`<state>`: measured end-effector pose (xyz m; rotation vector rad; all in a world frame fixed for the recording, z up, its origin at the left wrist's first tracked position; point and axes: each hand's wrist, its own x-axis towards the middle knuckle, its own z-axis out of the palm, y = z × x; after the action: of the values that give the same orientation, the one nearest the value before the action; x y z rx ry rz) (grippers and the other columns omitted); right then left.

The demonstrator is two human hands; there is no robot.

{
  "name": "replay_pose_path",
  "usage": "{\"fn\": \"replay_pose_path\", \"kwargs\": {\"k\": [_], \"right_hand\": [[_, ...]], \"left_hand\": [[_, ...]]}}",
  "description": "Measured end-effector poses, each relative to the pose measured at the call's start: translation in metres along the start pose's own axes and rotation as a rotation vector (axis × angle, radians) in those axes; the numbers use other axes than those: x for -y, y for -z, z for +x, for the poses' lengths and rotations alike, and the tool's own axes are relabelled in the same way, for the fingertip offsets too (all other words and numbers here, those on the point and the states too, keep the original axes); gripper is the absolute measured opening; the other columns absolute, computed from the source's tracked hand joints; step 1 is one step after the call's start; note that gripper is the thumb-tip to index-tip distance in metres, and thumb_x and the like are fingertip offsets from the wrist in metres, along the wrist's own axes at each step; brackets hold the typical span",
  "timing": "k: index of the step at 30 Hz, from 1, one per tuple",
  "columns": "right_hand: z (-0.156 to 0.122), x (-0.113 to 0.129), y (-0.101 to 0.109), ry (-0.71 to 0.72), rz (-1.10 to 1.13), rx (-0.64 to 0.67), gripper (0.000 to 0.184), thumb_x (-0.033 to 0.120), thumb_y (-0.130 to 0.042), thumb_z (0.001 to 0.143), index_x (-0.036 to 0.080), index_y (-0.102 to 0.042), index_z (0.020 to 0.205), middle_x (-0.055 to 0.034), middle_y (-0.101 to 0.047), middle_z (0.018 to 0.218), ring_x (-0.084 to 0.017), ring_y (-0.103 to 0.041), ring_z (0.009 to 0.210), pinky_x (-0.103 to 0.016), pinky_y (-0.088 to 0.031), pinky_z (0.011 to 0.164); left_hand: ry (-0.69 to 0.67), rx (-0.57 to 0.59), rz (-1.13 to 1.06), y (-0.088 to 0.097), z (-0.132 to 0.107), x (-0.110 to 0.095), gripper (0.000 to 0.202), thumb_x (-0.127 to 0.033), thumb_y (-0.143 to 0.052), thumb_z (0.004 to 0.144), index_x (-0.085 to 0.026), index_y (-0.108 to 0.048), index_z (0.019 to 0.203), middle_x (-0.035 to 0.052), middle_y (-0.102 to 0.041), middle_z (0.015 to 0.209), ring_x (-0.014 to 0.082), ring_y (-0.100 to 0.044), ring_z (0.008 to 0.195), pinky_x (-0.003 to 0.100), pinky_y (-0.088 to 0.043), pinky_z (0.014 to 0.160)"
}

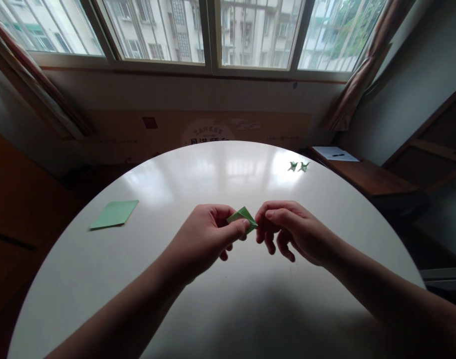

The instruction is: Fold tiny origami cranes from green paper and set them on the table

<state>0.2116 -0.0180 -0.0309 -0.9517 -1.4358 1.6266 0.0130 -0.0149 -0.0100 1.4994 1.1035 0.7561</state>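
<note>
Above the middle of the round white table, my left hand (pixel 211 232) pinches a small piece of folded green origami paper (pixel 244 215) between thumb and fingers. The paper has a pointed top and another point toward the right; its lower part is hidden by my thumb. My right hand (pixel 288 224) is just right of the paper, with its fingers bent and apart and nothing seen between them. Its fingertips are close to the paper's right point; whether they touch, I cannot tell.
A stack of light green square paper (pixel 114 214) lies on the table (pixel 168 319) at the left. Two small folded green paper cranes (pixel 298 166) stand near the far right edge. Beyond it, a brown wooden desk (pixel 377 177) holds a white sheet (pixel 331 153) with a pen.
</note>
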Motion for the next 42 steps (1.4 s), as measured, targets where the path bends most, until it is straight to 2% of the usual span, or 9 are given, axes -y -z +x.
{"fn": "replay_pose_path", "kwargs": {"k": [3,6,12,17,24,28,31,35,42], "right_hand": [[-0.002,0.0,-0.003,0.03,-0.076,0.037,0.021,0.032,-0.056,0.09,0.014,-0.064,0.082,-0.0021,-0.064,0.069,-0.01,-0.056,0.049,-0.013,-0.037,0.031],[-0.003,-0.001,-0.005,0.051,-0.137,0.063,0.015,0.029,-0.066,0.087,0.014,-0.065,0.085,-0.0015,-0.064,0.073,-0.009,-0.056,0.051,-0.012,-0.038,0.032],[0.0,-0.007,-0.001,0.023,-0.043,0.125,0.016,0.029,-0.067,0.089,0.014,-0.066,0.082,-0.0015,-0.066,0.071,-0.009,-0.058,0.05,-0.012,-0.04,0.032],[0.002,-0.006,0.0,-0.013,-0.022,0.141,0.021,0.034,-0.068,0.089,0.014,-0.067,0.087,-0.0044,-0.068,0.077,-0.011,-0.063,0.055,-0.013,-0.043,0.033],[0.002,-0.006,-0.006,-0.014,-0.022,0.04,0.025,0.038,-0.068,0.087,0.013,-0.064,0.084,-0.0053,-0.069,0.076,-0.015,-0.067,0.057,-0.015,-0.043,0.033],[0.002,-0.006,-0.01,0.016,0.031,-0.076,0.025,0.037,-0.068,0.085,0.014,-0.061,0.078,-0.0045,-0.068,0.071,-0.016,-0.068,0.057,-0.017,-0.042,0.034],[0.001,-0.006,-0.011,0.038,0.062,-0.117,0.023,0.036,-0.067,0.084,0.014,-0.061,0.079,-0.0041,-0.068,0.07,-0.017,-0.068,0.058,-0.017,-0.043,0.035],[0.0,-0.006,-0.015,0.055,0.06,-0.152,0.024,0.037,-0.067,0.084,0.014,-0.061,0.079,-0.004,-0.067,0.069,-0.017,-0.068,0.057,-0.017,-0.042,0.034],[0.003,-0.011,-0.016,0.065,-0.069,-0.097,0.035,0.047,-0.068,0.086,0.013,-0.063,0.086,-0.0066,-0.068,0.074,-0.021,-0.071,0.067,-0.017,-0.045,0.033]], "left_hand": [[0.004,0.01,-0.001,0.0,0.001,0.001,0.021,-0.029,-0.067,0.079,-0.015,-0.067,0.064,-0.0033,-0.052,0.05,0.0088,-0.046,0.047,0.017,-0.041,0.04],[0.018,0.031,0.0,-0.001,0.001,0.002,0.018,-0.027,-0.068,0.078,-0.015,-0.066,0.063,-0.0035,-0.053,0.05,0.0088,-0.046,0.047,0.017,-0.041,0.041],[0.028,0.044,0.048,-0.001,0.002,0.002,0.019,-0.027,-0.066,0.079,-0.014,-0.065,0.065,-0.0037,-0.053,0.051,0.0085,-0.047,0.047,0.017,-0.042,0.041],[0.023,0.035,0.043,0.002,0.004,0.004,0.02,-0.029,-0.067,0.079,-0.014,-0.065,0.066,-0.0033,-0.054,0.051,0.0088,-0.048,0.048,0.017,-0.042,0.041],[-0.01,-0.026,-0.062,-0.001,0.007,0.007,0.026,-0.034,-0.069,0.08,-0.014,-0.065,0.065,-0.0024,-0.054,0.051,0.0092,-0.048,0.047,0.017,-0.041,0.039],[-0.041,-0.122,-0.164,0.002,0.008,0.006,0.034,-0.045,-0.067,0.082,-0.012,-0.071,0.077,0.0042,-0.065,0.07,0.0107,-0.052,0.056,0.017,-0.042,0.039],[-0.054,-0.133,-0.171,0.002,0.007,0.005,0.039,-0.05,-0.066,0.082,-0.011,-0.072,0.081,0.0078,-0.068,0.08,0.0127,-0.055,0.061,0.017,-0.043,0.04],[-0.067,-0.089,-0.127,-0.007,0.006,0.008,0.033,-0.043,-0.072,0.078,-0.011,-0.072,0.086,0.0064,-0.067,0.074,0.0143,-0.057,0.062,0.018,-0.044,0.041],[-0.126,-0.18,-0.088,-0.013,0.007,0.014,0.024,-0.035,-0.068,0.08,-0.011,-0.07,0.08,0.0034,-0.064,0.065,0.0124,-0.055,0.056,0.019,-0.045,0.042]]}}
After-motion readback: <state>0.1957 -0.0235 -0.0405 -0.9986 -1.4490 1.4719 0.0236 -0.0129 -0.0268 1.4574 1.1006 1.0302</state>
